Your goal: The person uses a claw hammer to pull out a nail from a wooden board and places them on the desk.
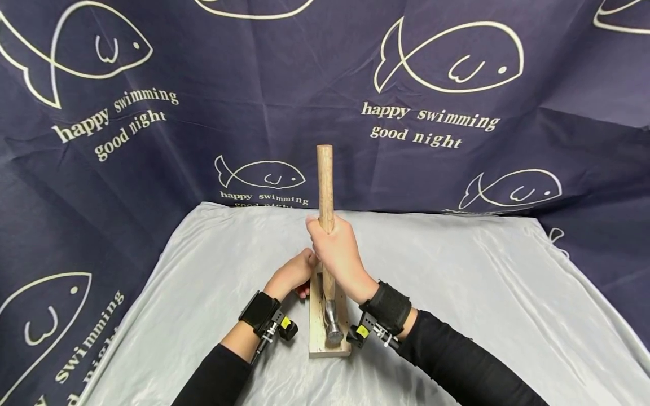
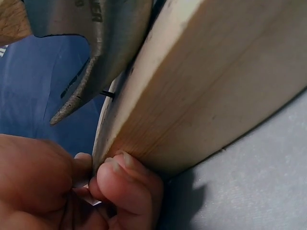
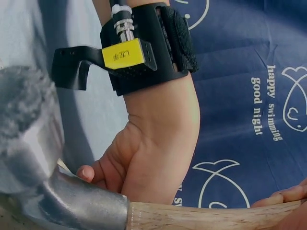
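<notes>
My right hand [image 1: 339, 255] grips the wooden handle of a claw hammer [image 1: 326, 183], which slants up and away over a wooden board [image 1: 316, 337]. The hammer's steel face points toward me, low over the board's near part. In the left wrist view the claw [image 2: 91, 76] is beside a thin dark nail [image 2: 108, 94] that sticks out of the board; whether they touch I cannot tell. My left hand [image 1: 291, 275] holds the board by its far left edge, its curled fingertips [image 2: 125, 184] against the wood. The right wrist view shows the hammer head [image 3: 79, 196] close up.
The board lies lengthwise on a table covered with a shiny pale grey cloth [image 1: 447, 293]. Behind and to the left hangs a dark blue curtain [image 1: 325, 73] with white fish drawings. Black straps with small cameras [image 1: 388, 307] are on both wrists, near each other over the board.
</notes>
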### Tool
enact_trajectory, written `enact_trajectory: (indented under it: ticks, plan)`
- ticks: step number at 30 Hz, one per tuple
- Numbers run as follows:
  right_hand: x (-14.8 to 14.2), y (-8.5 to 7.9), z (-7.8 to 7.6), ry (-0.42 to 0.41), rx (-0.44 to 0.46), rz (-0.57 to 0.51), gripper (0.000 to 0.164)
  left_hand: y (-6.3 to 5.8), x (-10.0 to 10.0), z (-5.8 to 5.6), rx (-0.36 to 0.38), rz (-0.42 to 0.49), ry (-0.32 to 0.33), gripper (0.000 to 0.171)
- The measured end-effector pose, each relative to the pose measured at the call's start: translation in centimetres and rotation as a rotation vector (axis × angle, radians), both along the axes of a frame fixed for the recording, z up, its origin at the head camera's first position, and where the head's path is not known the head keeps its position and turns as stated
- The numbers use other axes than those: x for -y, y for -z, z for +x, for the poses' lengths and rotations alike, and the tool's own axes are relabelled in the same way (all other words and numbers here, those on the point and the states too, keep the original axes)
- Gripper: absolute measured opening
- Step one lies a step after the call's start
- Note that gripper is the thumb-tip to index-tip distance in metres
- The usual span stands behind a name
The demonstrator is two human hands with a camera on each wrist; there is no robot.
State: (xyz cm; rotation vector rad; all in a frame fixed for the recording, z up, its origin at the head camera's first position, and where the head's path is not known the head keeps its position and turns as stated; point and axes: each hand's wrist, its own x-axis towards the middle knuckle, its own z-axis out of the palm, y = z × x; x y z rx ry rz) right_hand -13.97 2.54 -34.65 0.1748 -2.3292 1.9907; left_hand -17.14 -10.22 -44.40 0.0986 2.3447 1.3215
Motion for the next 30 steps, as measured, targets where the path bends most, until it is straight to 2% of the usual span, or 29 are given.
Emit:
enact_trajectory:
  ticks: [8,15,20,30]
  plan:
    - [-0.3,-0.2,0.9,-0.013,-0.026,-0.009,0.040,-0.4,0.0,0.1,0.004,0.001,0.008,0.036]
    - [-0.3,-0.2,1.7,0.008,-0.050,0.022,0.035,-0.3,0.2,-0.2,0.003,-0.009,0.018,0.036]
    - [-0.6,0.1,2.7,0.002,-0.084,0.023,0.033,-0.3,0.3,-0.2,0.012,-0.010,0.036,0.042]
    - [-1.3,0.5,4.1,-0.013,-0.146,-0.028,0.034,-0.2,0.4,-0.4,0.013,-0.030,0.040,0.039]
